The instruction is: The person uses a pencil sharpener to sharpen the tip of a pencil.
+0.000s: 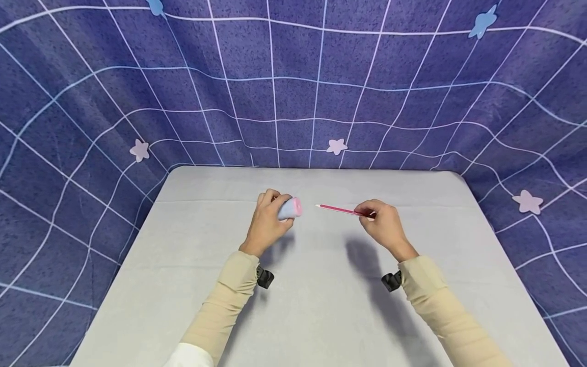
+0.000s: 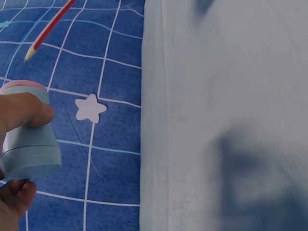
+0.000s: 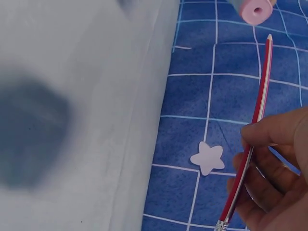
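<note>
My left hand grips a light-blue pencil sharpener above the table. Its pink end has a small round hole and faces right, toward the pencil. A red pencil with a pale stripe is pinched between the thumb and fingers of my right hand. The pencil's pale wooden tip points left at the sharpener, with a short gap between the two. In the right wrist view, a silver band shows near the pencil's back end. Part of the sharpener's body is hidden by my left fingers.
A table with a light-grey cloth lies below both hands. Purple-blue curtains with a grid pattern and stars hang behind it and at both sides. Dark wrist cameras sit at the cuffs of my sleeves.
</note>
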{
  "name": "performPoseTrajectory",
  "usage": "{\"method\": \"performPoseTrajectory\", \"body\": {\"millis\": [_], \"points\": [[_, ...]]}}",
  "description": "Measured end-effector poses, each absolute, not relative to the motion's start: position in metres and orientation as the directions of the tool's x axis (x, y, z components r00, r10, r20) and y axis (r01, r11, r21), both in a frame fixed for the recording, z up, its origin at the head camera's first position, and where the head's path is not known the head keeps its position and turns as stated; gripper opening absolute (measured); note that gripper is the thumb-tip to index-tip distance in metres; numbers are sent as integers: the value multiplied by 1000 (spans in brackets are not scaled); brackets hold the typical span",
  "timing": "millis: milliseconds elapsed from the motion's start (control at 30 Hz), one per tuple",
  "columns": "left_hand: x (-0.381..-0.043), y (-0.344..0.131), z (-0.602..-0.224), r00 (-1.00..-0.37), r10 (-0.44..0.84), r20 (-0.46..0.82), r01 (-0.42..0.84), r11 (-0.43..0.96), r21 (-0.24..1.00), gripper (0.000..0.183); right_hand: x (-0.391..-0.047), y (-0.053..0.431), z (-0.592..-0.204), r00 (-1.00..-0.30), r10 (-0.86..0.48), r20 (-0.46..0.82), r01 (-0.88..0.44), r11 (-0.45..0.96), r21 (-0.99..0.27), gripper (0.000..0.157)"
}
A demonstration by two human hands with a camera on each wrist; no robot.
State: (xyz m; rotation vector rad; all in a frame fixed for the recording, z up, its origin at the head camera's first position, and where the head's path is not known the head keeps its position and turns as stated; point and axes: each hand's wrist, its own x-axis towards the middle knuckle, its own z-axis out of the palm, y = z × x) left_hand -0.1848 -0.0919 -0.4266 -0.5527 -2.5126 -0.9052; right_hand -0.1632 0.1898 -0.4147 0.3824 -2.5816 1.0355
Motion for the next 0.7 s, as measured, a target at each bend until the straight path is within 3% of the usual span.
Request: {"method": "performPoseTrajectory", "body": {"millis": [700], "points": [[-177, -80, -429, -801, 365, 475, 565, 724, 396, 48, -162, 172, -418, -872, -241, 426, -447, 748, -491, 21]]}}
